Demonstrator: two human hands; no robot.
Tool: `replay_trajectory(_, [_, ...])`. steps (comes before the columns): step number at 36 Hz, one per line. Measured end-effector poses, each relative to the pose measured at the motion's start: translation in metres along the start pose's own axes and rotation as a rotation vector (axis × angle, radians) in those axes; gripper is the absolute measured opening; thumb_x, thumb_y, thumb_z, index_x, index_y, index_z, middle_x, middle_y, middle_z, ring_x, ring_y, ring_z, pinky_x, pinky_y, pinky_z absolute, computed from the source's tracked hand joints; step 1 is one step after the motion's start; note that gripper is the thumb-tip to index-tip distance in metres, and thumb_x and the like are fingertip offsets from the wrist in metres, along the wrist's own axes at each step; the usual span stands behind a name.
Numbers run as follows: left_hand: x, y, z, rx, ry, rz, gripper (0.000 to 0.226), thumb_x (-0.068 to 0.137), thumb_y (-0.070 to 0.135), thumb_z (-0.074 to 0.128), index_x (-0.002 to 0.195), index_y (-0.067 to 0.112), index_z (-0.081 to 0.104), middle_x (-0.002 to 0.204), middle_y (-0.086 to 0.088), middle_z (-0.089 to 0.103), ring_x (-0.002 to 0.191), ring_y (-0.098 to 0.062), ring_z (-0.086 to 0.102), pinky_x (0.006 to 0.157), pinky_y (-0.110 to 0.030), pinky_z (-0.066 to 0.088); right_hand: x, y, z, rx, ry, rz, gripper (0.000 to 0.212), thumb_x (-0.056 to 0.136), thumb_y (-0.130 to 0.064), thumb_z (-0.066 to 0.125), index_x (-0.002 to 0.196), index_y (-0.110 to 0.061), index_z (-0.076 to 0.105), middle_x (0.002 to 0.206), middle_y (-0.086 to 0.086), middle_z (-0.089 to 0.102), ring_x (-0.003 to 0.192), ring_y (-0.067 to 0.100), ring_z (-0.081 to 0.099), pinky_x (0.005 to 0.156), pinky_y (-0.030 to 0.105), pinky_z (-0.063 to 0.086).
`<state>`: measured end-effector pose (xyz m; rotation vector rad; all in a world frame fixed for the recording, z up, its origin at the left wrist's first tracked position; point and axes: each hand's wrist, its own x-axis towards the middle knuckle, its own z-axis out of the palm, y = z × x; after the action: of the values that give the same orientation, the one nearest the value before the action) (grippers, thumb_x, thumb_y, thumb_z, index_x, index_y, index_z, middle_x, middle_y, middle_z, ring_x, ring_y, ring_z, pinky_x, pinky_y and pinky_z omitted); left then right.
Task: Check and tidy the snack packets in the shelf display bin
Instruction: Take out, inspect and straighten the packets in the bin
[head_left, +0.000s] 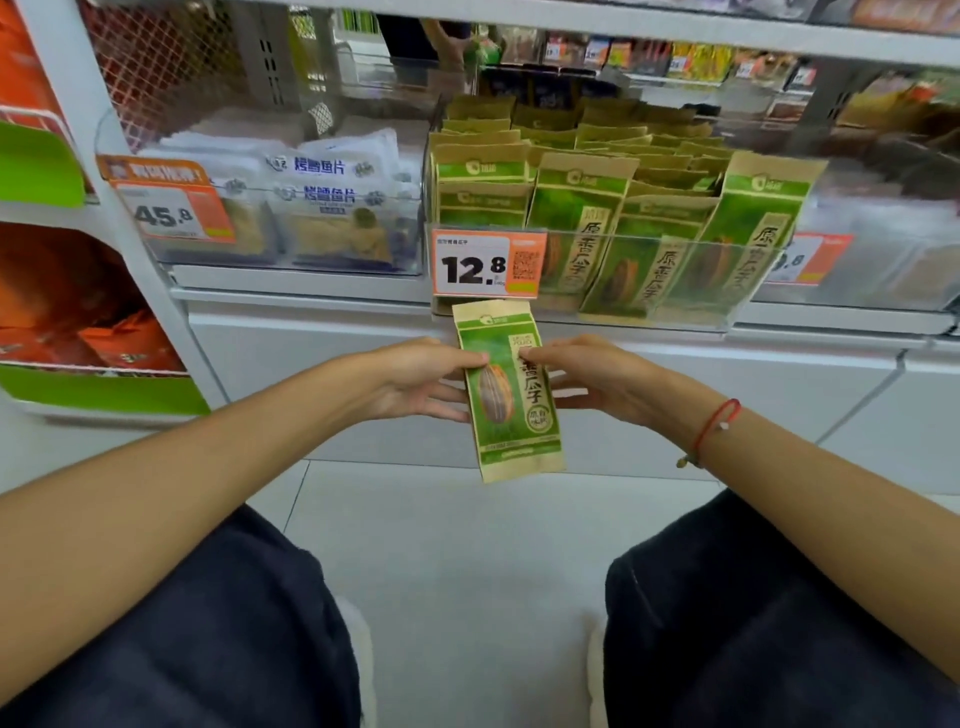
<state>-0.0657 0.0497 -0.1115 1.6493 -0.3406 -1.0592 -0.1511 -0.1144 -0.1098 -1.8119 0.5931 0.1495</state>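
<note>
A green and tan sunflower-seed packet (506, 392) is held upright in front of the shelf, below the bin. My left hand (421, 379) pinches its left edge with thumb on the front. My right hand (597, 376) pinches its right edge the same way. Above stands the clear display bin (675, 317), filled with several rows of matching green packets (576, 208); the front ones lean to the right. An orange price tag (488, 262) reading 12.8 hangs on the bin's front left.
A neighbouring clear bin (218, 257) on the left holds white fish-snack packets (332, 202) behind a 45.8 tag. Another bin (883, 260) sits to the right. Orange packs on green trays (104, 395) stand far left. White tiled floor (467, 545) lies between my knees.
</note>
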Motion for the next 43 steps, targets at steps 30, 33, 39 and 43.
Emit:
replay_trajectory(30, [-0.021,0.039,0.003,0.017,0.228,0.739,0.016,0.098,0.022,0.056,0.111,0.021,0.065,0.093,0.012,0.073,0.085,-0.001,0.071,0.067,-0.015,0.054,-0.028,-0.030,-0.022,0.267,0.123,-0.561,0.022,0.096,-0.024,0.056,0.112,-0.016,0.068,0.102,0.000,0.073,0.090,0.011,0.067,0.078,0.025,0.053])
replay_trajectory(33, [-0.020,0.041,0.003,0.003,0.314,0.797,0.013,0.097,0.023,0.058,0.107,0.022,0.066,0.094,0.012,0.074,0.087,-0.002,0.071,0.071,-0.016,0.056,-0.028,-0.036,-0.019,0.288,0.165,-0.607,0.025,0.095,-0.022,0.057,0.118,-0.016,0.066,0.106,-0.001,0.072,0.092,0.007,0.068,0.073,0.020,0.053])
replay_trajectory(39, [-0.016,0.040,-0.003,-0.041,0.387,0.857,0.015,0.094,0.025,0.061,0.108,0.025,0.069,0.094,0.011,0.076,0.094,-0.005,0.071,0.080,-0.021,0.057,-0.024,-0.043,-0.013,0.301,0.176,-0.543,0.024,0.099,-0.026,0.052,0.113,-0.016,0.069,0.099,0.000,0.074,0.087,0.010,0.068,0.068,0.019,0.052])
replay_trajectory(43, [-0.014,0.042,0.000,-0.075,0.386,0.849,0.018,0.094,0.021,0.062,0.111,0.020,0.069,0.085,0.018,0.075,0.086,0.000,0.070,0.072,-0.016,0.056,-0.027,-0.051,-0.018,0.289,0.158,-0.456,0.024,0.100,-0.031,0.049,0.099,-0.020,0.070,0.093,-0.002,0.074,0.086,0.012,0.069,0.068,0.020,0.052])
